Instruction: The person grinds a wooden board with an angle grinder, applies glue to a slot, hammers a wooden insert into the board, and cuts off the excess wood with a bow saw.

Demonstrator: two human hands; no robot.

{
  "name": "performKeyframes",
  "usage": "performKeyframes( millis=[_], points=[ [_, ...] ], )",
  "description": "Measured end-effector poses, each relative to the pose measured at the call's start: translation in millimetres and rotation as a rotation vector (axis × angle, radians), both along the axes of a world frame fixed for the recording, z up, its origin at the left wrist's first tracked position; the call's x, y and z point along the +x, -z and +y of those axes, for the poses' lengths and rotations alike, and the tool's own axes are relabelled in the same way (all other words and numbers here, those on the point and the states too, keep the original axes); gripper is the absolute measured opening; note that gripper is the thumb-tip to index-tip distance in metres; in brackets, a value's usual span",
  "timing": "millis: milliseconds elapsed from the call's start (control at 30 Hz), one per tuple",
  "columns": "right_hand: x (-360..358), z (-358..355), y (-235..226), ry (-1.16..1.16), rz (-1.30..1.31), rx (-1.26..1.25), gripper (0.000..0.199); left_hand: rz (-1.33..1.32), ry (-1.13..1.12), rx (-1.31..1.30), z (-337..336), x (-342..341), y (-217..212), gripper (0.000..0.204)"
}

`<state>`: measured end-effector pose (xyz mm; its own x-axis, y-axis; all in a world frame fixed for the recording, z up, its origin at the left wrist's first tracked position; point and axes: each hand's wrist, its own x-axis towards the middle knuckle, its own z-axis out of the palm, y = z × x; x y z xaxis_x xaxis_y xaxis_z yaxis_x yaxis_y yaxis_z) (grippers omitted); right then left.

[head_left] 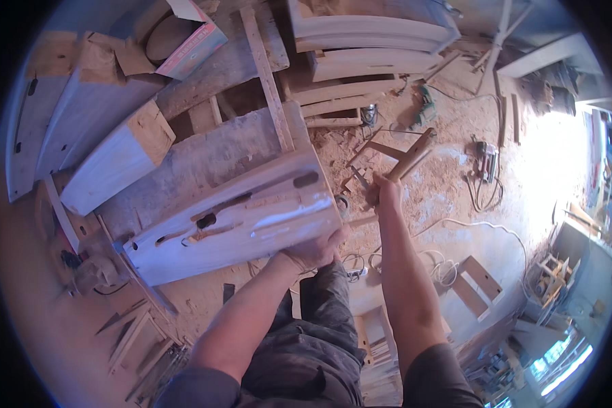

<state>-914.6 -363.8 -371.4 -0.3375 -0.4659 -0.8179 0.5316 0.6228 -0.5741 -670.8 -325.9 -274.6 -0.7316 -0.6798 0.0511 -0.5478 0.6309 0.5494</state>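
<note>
A long pale wooden panel [265,214] with dark oval holes and gouges lies slanting across the bench in front of me. My left hand [316,250] is closed round its near right corner, with some fingers hidden behind the edge. To the right of the panel's end, my right hand [387,190] is wrapped round the lower part of a wooden frame saw [409,158]. The saw has a thick side bar, a crossbar and a thin line across its far end. It is held above the floor, apart from the panel.
The grey bench [197,146] carries a shaped board [115,163] and an open carton [194,51]. Stacked curved panels [374,34] stand at the far side. On the shaving-strewn floor lie a green power tool [425,107], another power tool [485,160], and loose cables [449,268].
</note>
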Motion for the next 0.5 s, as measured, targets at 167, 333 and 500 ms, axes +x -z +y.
performKeyframes(
  millis=[167,333,500],
  points=[
    [-8,-75,43,-0.200,-0.161,-0.074,0.032,0.044,0.040,-0.019,4,-7,5,0.034],
    [-9,-70,-16,-1.026,0.135,-0.236,0.033,-0.188,0.222,-0.503,16,7,24,0.051],
    [-21,-36,-129,-1.838,0.006,-0.180,0.034,-0.780,0.347,-1.096,57,0,64,0.054]
  ],
)
